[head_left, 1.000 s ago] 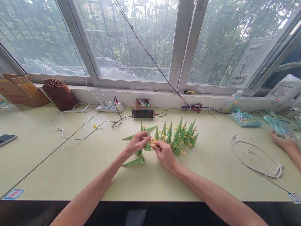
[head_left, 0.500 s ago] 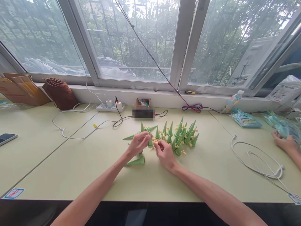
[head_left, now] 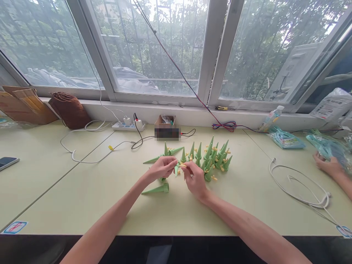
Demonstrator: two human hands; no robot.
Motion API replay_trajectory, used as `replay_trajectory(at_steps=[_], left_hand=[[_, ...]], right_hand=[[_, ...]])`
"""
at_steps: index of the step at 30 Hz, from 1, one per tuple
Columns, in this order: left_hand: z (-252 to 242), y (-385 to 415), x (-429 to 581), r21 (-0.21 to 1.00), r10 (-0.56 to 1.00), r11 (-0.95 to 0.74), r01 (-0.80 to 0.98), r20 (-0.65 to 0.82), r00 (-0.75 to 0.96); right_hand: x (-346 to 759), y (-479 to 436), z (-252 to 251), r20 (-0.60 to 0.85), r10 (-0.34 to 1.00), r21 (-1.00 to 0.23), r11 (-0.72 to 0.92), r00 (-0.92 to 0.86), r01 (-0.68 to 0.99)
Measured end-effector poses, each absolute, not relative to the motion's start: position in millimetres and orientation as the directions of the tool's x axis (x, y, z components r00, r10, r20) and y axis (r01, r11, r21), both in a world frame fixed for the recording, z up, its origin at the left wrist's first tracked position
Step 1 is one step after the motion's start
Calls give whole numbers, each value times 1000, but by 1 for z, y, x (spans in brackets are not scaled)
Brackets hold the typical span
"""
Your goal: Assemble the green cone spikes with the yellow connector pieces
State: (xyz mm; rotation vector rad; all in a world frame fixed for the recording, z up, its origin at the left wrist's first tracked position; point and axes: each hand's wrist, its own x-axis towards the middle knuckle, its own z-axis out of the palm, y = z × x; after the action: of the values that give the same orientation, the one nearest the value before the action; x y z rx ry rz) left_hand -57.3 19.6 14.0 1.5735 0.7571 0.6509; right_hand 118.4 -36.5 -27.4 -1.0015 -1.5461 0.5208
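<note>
My left hand (head_left: 161,168) pinches a green plastic cone-shaped spike (head_left: 176,170), its tip pointing down. Close beside it, my right hand (head_left: 195,180) has thumb and fingers closed on a small yellow plastic valve piece (head_left: 182,166) that meets the spike's wide end; whether it is inserted I cannot tell. Several green spikes with yellow pieces (head_left: 208,154) stand upright in a cluster beyond and right of my right hand. One long spike (head_left: 156,189) lies on the table below my left hand, and another lying spike (head_left: 151,160) is partly behind that hand.
Behind the spikes sit a small cardboard box (head_left: 165,119) and a power strip (head_left: 129,126). A white cable (head_left: 298,200) loops on the table (head_left: 176,220) at right. Another person's hand (head_left: 328,165) holds a bagged teal item at the far right. A phone (head_left: 8,162) lies far left.
The spike in my left hand has turned from tip up to tip down. My right hand stays near it, now with the yellow piece against the spike. The other person's hand has shifted slightly left.
</note>
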Motion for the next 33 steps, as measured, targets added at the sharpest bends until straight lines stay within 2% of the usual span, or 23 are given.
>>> replay_trajectory(at_steps=[3, 6, 13, 15, 17, 23, 25, 27, 30, 33], left_hand=[[13, 19, -56, 986, 790, -131, 105, 40, 612], [13, 17, -54, 948, 827, -265, 177, 129, 547], [12, 14, -53, 748, 772, -583, 319, 387, 505], [11, 13, -53, 711, 749, -623, 325, 423, 510], [12, 13, -52, 725, 759, -611, 318, 423, 496], [15, 17, -53, 890, 840, -429, 156, 330, 430], [15, 20, -56, 936, 874, -327, 134, 246, 419], [16, 24, -58, 965, 865, -197, 173, 88, 494], [17, 24, -61, 969, 750, -24, 247, -146, 645], [20, 21, -62, 973, 674, 28, 230, -189, 714]], right_hand=[[118, -37, -27, 528, 849, -821, 499, 33, 278], [118, -37, -27, 468, 883, -863, 450, 29, 230], [120, -33, -31, 398, 918, -902, 389, 9, 185], [120, -33, -31, 393, 919, -905, 385, 9, 182], [119, -34, -30, 396, 918, -905, 389, 9, 171], [113, -39, -28, 456, 888, -882, 443, 54, 163], [114, -39, -27, 486, 871, -865, 468, 76, 181], [115, -39, -27, 522, 849, -842, 498, 80, 208], [117, -37, -29, 572, 818, -804, 544, 64, 241], [117, -36, -31, 606, 794, -777, 576, 52, 252]])
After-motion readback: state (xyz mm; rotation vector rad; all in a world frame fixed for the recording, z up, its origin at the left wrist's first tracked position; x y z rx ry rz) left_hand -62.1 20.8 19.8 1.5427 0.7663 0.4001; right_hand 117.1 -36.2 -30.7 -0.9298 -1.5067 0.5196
